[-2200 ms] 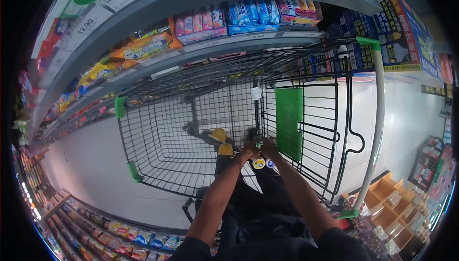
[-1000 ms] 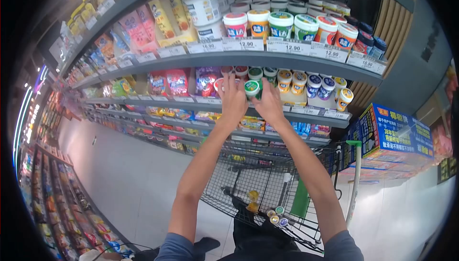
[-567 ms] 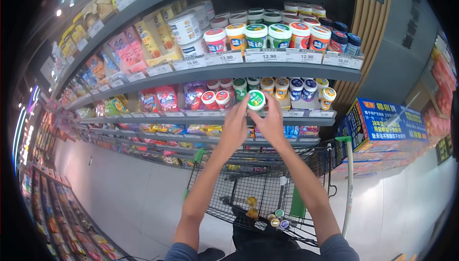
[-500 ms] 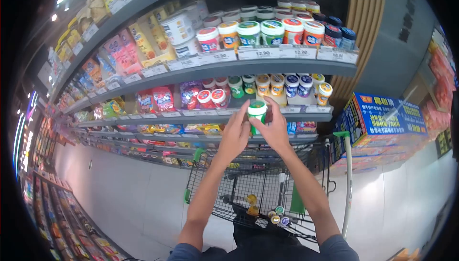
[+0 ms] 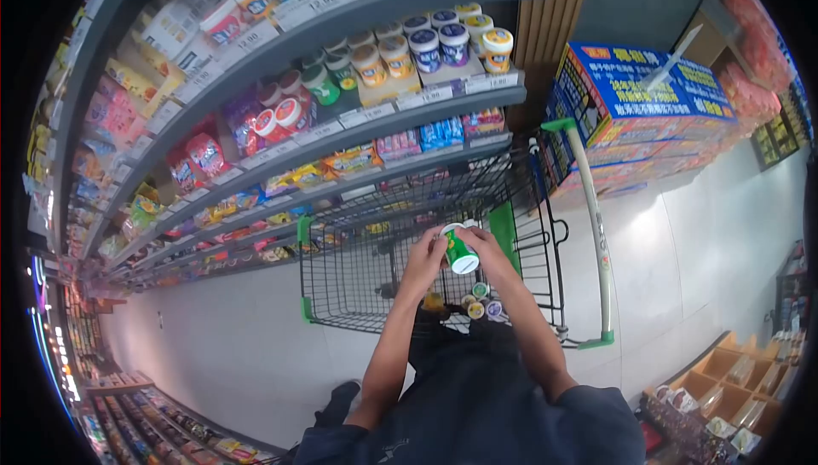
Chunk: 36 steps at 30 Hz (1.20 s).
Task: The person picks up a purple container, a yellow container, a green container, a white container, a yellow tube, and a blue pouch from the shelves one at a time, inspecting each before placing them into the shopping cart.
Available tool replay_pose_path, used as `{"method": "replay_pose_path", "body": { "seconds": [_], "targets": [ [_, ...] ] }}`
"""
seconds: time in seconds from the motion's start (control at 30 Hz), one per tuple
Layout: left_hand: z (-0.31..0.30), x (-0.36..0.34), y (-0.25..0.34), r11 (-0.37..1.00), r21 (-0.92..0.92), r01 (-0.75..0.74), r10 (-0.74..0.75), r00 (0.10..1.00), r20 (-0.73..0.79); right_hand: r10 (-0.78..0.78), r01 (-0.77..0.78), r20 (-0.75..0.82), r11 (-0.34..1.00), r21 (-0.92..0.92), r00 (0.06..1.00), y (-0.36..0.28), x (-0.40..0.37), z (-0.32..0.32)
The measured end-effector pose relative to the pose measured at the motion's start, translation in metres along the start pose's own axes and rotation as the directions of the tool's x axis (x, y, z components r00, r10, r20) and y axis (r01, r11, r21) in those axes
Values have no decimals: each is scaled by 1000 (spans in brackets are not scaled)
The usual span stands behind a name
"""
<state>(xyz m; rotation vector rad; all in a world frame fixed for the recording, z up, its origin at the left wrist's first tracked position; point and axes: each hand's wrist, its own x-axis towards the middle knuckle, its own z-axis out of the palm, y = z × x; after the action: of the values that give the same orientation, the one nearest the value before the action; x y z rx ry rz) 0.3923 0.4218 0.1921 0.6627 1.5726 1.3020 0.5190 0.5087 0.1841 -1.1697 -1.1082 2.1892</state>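
A green-and-white gum tub (image 5: 460, 250) is held between both hands over the shopping cart (image 5: 349, 282). It is tilted, with one white round end facing me. My left hand (image 5: 423, 259) grips its left side, and my right hand (image 5: 489, 254) is closed on its right side. Below the hands, several small tubs (image 5: 480, 303) with white, green and purple tops lie in the cart. Beside them is a yellow item (image 5: 434, 301), partly hidden by my left forearm and too blurred to name.
Shelves of tubs and sweets, with a price-tag rail (image 5: 375, 115), run along the far side. Blue-and-yellow boxes (image 5: 652, 81) are stacked right of them. The cart's handle (image 5: 592, 209) stands at my right. A wooden display rack (image 5: 724, 371) is at lower right.
Both hands have brought the tub down and back from the shelf front to above the cart. The tub has been turned, from lid up to tilted. My view has dropped and swung right.
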Motion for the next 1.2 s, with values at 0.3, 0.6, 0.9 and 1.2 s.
{"method": "replay_pose_path", "body": {
  "seconds": [0.3,0.6,0.9,1.2],
  "targets": [
    [-3,-19,-28,975,116,188,-197,978,65,215,-220,154,975,15,964,26,-16,-15],
    [-7,-19,-60,963,262,70,-94,992,83,-35,91,177,943,-320,984,51,-13,-40],
    [11,-18,-91,933,353,66,-99,992,76,-252,281,126,823,-493,959,80,-22,-55],
    [31,7,-206,921,289,260,-306,943,128,-119,173,127,742,-647,985,155,4,-92]
  ]
}}
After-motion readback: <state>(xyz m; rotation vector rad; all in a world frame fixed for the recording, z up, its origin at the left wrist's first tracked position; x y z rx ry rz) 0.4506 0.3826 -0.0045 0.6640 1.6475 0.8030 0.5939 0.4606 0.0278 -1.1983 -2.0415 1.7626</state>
